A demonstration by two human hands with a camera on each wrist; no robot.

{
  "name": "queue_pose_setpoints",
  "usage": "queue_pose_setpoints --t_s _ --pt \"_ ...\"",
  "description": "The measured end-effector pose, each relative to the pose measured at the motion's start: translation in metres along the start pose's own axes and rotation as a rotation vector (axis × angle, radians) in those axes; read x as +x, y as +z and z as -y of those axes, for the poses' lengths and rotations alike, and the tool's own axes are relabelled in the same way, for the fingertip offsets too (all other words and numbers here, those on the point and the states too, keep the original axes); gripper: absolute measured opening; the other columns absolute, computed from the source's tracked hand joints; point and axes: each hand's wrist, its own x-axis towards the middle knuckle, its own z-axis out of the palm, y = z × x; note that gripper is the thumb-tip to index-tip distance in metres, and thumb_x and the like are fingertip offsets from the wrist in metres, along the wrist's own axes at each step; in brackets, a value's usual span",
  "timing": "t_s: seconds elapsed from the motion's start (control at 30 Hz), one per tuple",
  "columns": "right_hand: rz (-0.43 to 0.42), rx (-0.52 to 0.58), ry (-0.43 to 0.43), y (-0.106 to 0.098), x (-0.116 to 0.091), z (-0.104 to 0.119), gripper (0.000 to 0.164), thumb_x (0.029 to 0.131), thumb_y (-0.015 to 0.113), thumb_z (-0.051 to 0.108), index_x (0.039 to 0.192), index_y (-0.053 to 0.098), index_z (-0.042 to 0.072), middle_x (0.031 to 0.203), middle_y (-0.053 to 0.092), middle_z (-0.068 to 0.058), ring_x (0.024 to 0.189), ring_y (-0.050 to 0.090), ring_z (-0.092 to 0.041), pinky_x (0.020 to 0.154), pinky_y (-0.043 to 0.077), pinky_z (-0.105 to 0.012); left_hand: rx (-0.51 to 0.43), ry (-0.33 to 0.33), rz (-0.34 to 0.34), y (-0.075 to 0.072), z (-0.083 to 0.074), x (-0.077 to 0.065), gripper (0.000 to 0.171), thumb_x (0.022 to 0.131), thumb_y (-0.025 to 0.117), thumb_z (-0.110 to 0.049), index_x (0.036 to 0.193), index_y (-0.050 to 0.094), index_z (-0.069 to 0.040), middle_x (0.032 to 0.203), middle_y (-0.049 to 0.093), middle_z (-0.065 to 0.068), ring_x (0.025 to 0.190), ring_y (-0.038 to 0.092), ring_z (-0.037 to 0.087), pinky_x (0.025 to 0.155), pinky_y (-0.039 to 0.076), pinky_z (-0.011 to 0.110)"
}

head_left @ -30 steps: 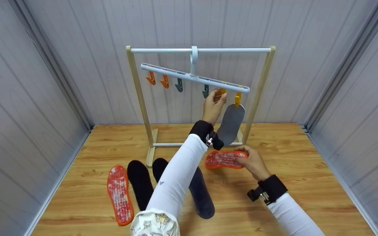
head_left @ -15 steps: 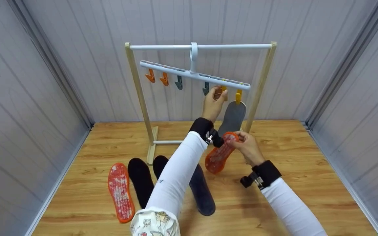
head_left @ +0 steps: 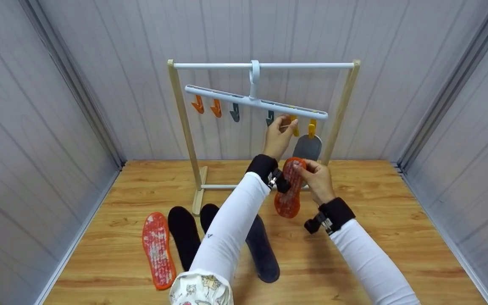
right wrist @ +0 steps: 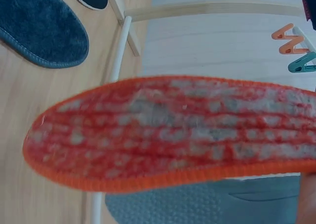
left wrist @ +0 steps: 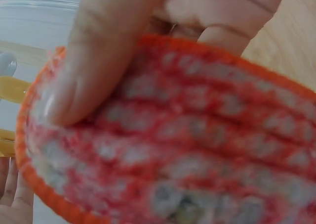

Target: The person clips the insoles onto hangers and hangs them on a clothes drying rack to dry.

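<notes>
My left hand [head_left: 278, 136] is raised to the tilted white hanger [head_left: 265, 104] and grips a yellow clip [head_left: 295, 126] on its right arm. In my right hand [head_left: 319, 182] I pinch one end of a red and white insole [head_left: 293, 186] with an orange edge, its other end pointing down. Thumb [left wrist: 86, 80] flat on its face, it fills much of the left wrist view. The insole sits below the gripped clip, partly covering a grey insole [head_left: 308, 147] that hangs from the outermost yellow clip [head_left: 312, 128].
A wooden rack [head_left: 184, 123] with a white top bar carries the hanger. Orange clips [head_left: 216, 109] and dark green clips [head_left: 235, 112] hang along it. On the table lie another red insole [head_left: 158, 252], black insoles [head_left: 184, 233] and a navy insole [head_left: 262, 254], partly behind my left sleeve.
My right hand has lifted the red insole off the table, up and leftward, turning it from sideways to nearly upright below the left hand. The left hand stays at the yellow clip.
</notes>
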Motion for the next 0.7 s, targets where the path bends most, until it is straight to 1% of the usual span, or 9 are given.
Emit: queue_pose_setpoints --t_s 0.17,0.33,0.43,0.57,0.7 --pt "-0.019 -0.068 -0.028 0.001 0.001 0.002 0.03 0.083 0.071 0.006 0.107 0.065 -0.011 0.081 0.067 0.001 0.071 0.062 -0.009 0.06 0.051 -0.02 0.019 0.007 0.0 0.002 0.002 0.0 0.039 0.093 0.06 -0.024 0.123 0.055 0.001 0.112 0.06 0.01 0.1 0.059 0.017 0.084 0.049 0.024" --pt "-0.056 -0.099 -0.033 -0.002 0.004 0.004 0.031 0.083 0.072 0.005 0.107 0.062 -0.011 0.08 0.065 0.002 0.072 0.06 -0.008 0.062 0.05 -0.019 0.021 0.0 0.011 0.005 0.0 -0.001 0.038 0.093 0.06 -0.024 0.122 0.055 0.001 0.113 0.061 0.01 0.1 0.059 0.016 0.083 0.049 0.023" --pt "-0.083 -0.106 -0.024 -0.002 0.007 0.005 0.031 0.081 0.073 0.005 0.106 0.062 -0.01 0.079 0.064 0.004 0.072 0.059 -0.008 0.062 0.049 -0.019 0.015 -0.001 0.013 0.006 -0.001 0.0 0.038 0.093 0.061 -0.023 0.121 0.055 0.002 0.113 0.061 0.011 0.1 0.059 0.017 0.082 0.049 0.023" --pt "-0.095 -0.128 -0.018 -0.001 0.01 0.007 0.033 0.081 0.075 0.01 0.105 0.063 -0.008 0.08 0.064 0.004 0.073 0.059 -0.008 0.063 0.049 -0.019 0.014 0.003 0.006 0.004 -0.003 0.0 0.036 0.093 0.061 -0.022 0.119 0.057 0.001 0.112 0.062 0.012 0.099 0.06 0.018 0.081 0.049 0.024" --pt "-0.105 -0.151 -0.032 0.002 0.014 0.009 0.035 0.08 0.075 0.013 0.105 0.064 -0.008 0.08 0.063 0.004 0.074 0.059 -0.009 0.064 0.049 -0.019 0.019 0.013 0.0 0.001 -0.004 0.001 0.035 0.092 0.062 -0.022 0.117 0.058 0.002 0.109 0.062 0.011 0.097 0.061 0.017 0.08 0.05 0.023"
